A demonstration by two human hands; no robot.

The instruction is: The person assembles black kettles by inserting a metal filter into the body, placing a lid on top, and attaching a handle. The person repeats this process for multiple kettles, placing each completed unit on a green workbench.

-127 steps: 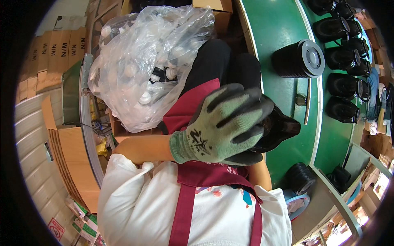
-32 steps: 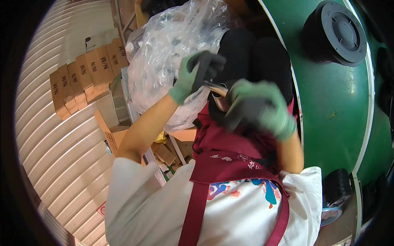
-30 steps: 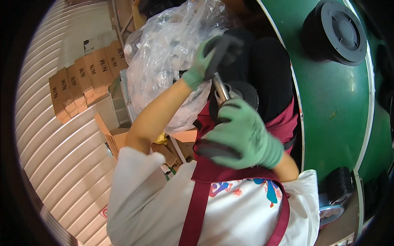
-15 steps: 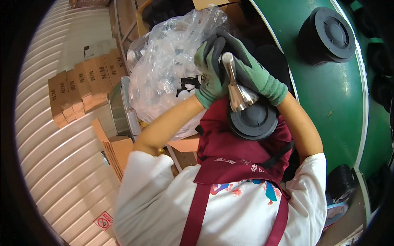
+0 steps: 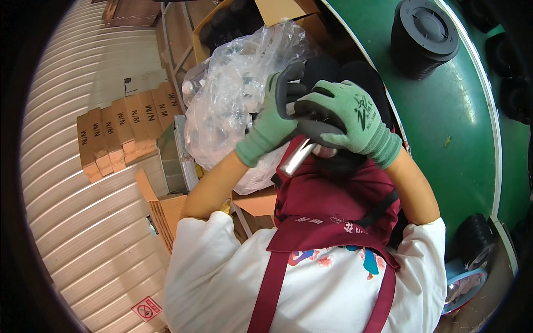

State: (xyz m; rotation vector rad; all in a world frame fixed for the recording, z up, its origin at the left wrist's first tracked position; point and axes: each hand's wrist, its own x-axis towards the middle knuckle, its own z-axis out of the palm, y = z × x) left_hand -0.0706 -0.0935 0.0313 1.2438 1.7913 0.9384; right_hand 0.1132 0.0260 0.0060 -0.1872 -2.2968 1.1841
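Note:
My right hand (image 5: 347, 119), in a green glove with dark fingers, is closed over a shiny metal cone-shaped piece (image 5: 298, 158). Part of the metal sticks out below the fingers toward the lower left; the rest is hidden. Beside it, my left hand (image 5: 272, 119), gloved alike, has its fingers apart, the upper ones stretched out near the right fingertips. I see nothing held in it. Beneath the right hand a round black base (image 5: 341, 166) rests on my lap over the maroon apron (image 5: 338, 194), mostly covered.
A clear plastic bag (image 5: 219, 122) of small white and black parts stands at left. Stacked black round bases (image 5: 425, 39) stand on the green table (image 5: 427, 133) at right. Brown cartons (image 5: 127, 127) line the left wall; an open carton (image 5: 158, 202) lies nearer.
The metal piece has turned over, from its wide end facing me to part of it pointing lower left. My right hand now covers it, and both hands have come lower.

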